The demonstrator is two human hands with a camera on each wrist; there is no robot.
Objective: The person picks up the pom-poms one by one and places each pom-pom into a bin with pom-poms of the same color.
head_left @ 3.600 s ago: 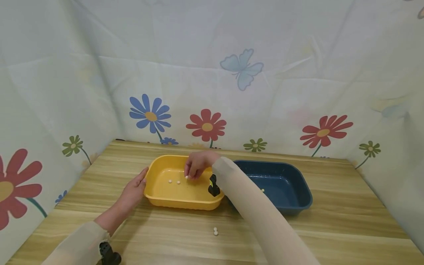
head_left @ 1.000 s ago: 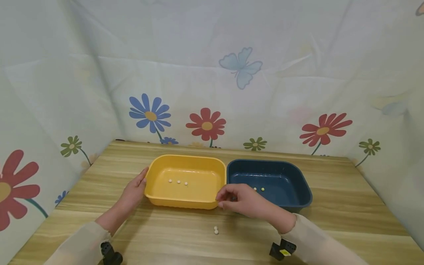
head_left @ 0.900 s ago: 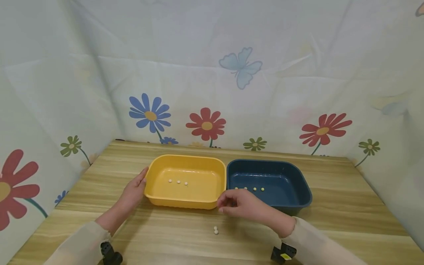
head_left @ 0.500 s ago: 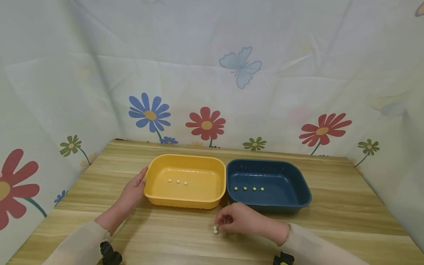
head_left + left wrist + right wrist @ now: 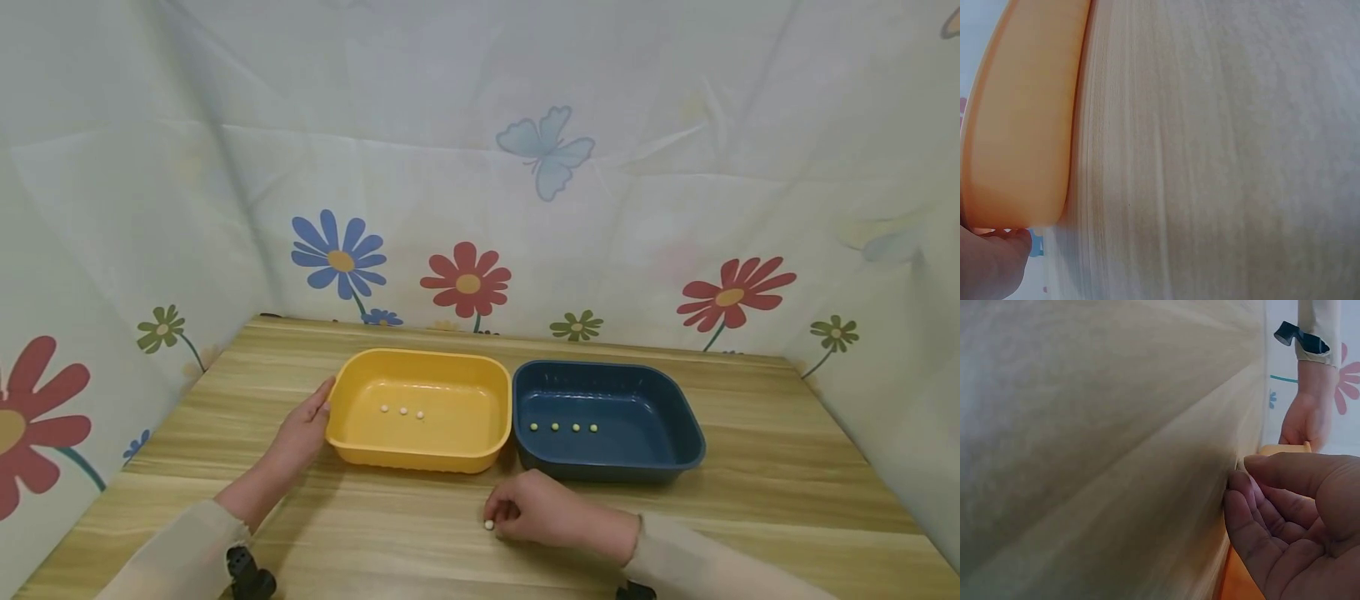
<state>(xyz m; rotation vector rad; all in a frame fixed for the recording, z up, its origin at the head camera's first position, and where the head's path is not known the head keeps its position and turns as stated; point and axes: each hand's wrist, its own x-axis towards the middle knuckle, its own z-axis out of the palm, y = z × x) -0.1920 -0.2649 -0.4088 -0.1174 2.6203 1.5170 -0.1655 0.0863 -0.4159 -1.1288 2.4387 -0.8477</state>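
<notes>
My left hand (image 5: 300,429) rests along the outside of the left wall of a yellow plastic tub (image 5: 420,462), fingers extended against it. The left wrist view has this hand at the tub's end. Low over the table in front of the tubs, my right hand (image 5: 536,508) pinches a small white ball, mostly hidden, between thumb and fingertips. A second white ball (image 5: 489,525) lies on the table right at those fingertips. In the right wrist view the thumb and forefinger of the right hand (image 5: 1291,512) meet close to the wood.
Inside the yellow tub three small white balls (image 5: 403,411) sit in a row. A dark blue tub (image 5: 615,473) stands against its right side, with several pale yellowish balls (image 5: 576,428) lined up. Behind the wooden table (image 5: 765,467) hangs a flowered cloth (image 5: 637,208).
My right hand has left the yellow tub, where a third ball now lies, and come down to the two table balls. One of them is now covered by its fingers. The left hand has stayed put.
</notes>
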